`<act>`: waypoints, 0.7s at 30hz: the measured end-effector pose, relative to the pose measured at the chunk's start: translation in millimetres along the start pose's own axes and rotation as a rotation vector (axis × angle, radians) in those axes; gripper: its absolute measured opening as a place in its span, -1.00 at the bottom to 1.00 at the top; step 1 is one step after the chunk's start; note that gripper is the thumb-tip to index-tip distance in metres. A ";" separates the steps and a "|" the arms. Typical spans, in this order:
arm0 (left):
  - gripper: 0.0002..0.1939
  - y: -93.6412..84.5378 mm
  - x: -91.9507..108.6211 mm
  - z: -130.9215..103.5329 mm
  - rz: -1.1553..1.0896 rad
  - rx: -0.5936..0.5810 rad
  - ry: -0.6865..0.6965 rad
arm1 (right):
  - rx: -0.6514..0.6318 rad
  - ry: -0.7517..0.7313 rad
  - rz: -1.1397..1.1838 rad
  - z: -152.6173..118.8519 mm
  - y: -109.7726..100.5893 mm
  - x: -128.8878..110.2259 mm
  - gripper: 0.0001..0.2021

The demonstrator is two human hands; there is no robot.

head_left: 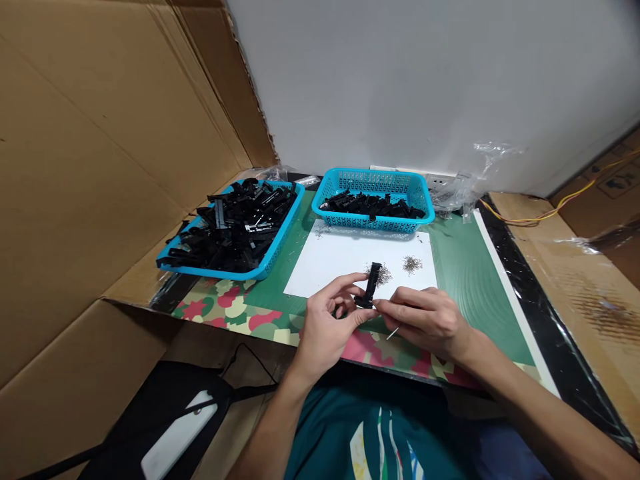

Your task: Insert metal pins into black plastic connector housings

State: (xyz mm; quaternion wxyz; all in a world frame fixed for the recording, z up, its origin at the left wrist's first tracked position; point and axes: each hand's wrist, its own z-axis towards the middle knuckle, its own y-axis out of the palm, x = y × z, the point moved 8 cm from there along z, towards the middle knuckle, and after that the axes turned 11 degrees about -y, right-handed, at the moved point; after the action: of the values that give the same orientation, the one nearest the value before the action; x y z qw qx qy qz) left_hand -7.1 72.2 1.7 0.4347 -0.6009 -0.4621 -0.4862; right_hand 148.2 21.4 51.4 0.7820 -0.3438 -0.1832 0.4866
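Note:
A black plastic part (371,285), long and upright with a wider foot, is held in my left hand (327,320) between thumb and fingers. My right hand (425,317) is closed beside the part's foot, its fingertips touching or very near it. From under those fingers sticks a thin pale metal rod (393,333); the rest of it is hidden in the hand. Behind the part, a pile of tiny metal pieces (384,275) lies on a white sheet (325,257), and a second pile (412,265) is to its right.
A blue basket (270,262) heaped with black parts stands at the left. Another blue basket (373,222) with black parts is behind the sheet. Clear plastic wrap (453,193) and yellow wires (565,203) lie at the back right. Cardboard (100,133) rises on the left.

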 end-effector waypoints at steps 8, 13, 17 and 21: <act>-0.44 0.7 0.5 0.0 -0.007 -0.002 0.029 | 0.018 -0.004 0.012 0.5 -1.0 -0.7 -0.82; -0.45 -0.4 -0.9 0.7 0.009 0.017 0.008 | 0.045 0.009 0.042 0.1 -2.6 -0.2 -0.82; -0.52 0.1 2.3 -1.2 0.019 0.019 0.023 | 0.048 0.023 0.041 -0.3 -1.5 0.6 -0.80; -0.56 4.3 2.0 -2.3 0.009 -0.015 0.005 | 0.048 0.071 0.108 -1.0 2.0 5.5 -0.81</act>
State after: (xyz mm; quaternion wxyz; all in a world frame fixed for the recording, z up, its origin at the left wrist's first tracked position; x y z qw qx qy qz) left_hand -3.1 69.4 3.7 0.4336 -0.6050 -0.4547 -0.4891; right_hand 150.1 26.5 49.1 0.7687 -0.3514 -0.1247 0.5198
